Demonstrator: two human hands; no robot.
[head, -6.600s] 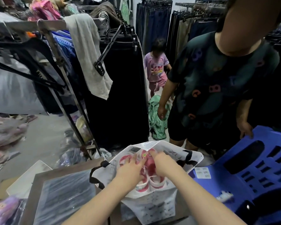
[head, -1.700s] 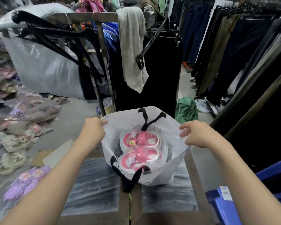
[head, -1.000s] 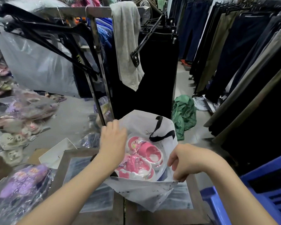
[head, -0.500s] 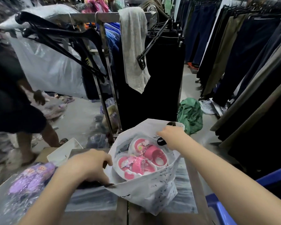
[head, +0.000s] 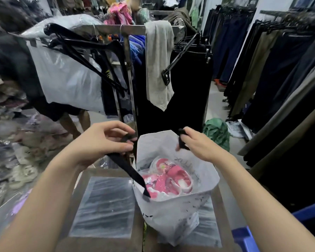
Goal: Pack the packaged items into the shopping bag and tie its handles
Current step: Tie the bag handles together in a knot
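White plastic shopping bag (head: 176, 215) stands open-mouthed on the table (head: 102, 172), just right of a flat clear-wrapped packet (head: 102, 206). Packaged items (head: 169, 180): pink, in clear wrap, lying inside the bag below its rim. Left hand (head: 105, 142): fingers and thumb curled round the near handle (head: 127, 170), a black strap running from the grip down to the bag's near rim. Right hand (head: 198, 142): pinches the far handle (head: 181, 140) above the far rim, the loop mostly hidden in the fingers. Hands apart, one on each side of the mouth. Judgement: packing looks finished for what is in the bag; whether the packet on the table belongs inside, cannot tell. Step in hand: tying. To do it well, lift both handles evenly so the bag does not tip, bring them together over the middle of the mouth, cross, tuck one under, pull snug sideways. Grip mid-strap to leave slack for the knot. Flat straps may slip, so a second throw seems prudent; hard pulls could tear thin plastic at the strap roots.
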